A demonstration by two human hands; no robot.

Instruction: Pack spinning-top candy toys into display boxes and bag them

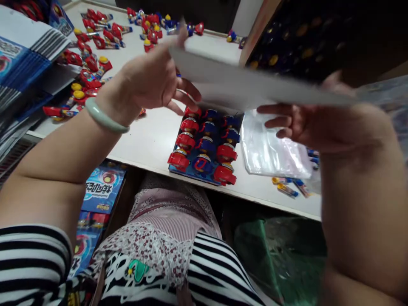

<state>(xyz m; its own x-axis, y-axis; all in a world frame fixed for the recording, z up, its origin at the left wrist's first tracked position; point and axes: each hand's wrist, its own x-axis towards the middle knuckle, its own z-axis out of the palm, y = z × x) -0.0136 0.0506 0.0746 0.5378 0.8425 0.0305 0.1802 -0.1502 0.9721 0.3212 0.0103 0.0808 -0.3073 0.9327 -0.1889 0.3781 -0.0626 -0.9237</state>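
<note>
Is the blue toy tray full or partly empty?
Full as far as visible: the blue tray shows toys in every visible slot; its far end is hidden by the white card.

Even light, motion blur, seemingly warped edges

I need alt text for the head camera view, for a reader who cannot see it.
Two bare hands, the left hand and the right hand, hold a blurred grey card above a white table. Under it lies a blue tray of red and blue toys, with a clear plastic bag beside it. More loose toys lie farther back on the left.
</note>
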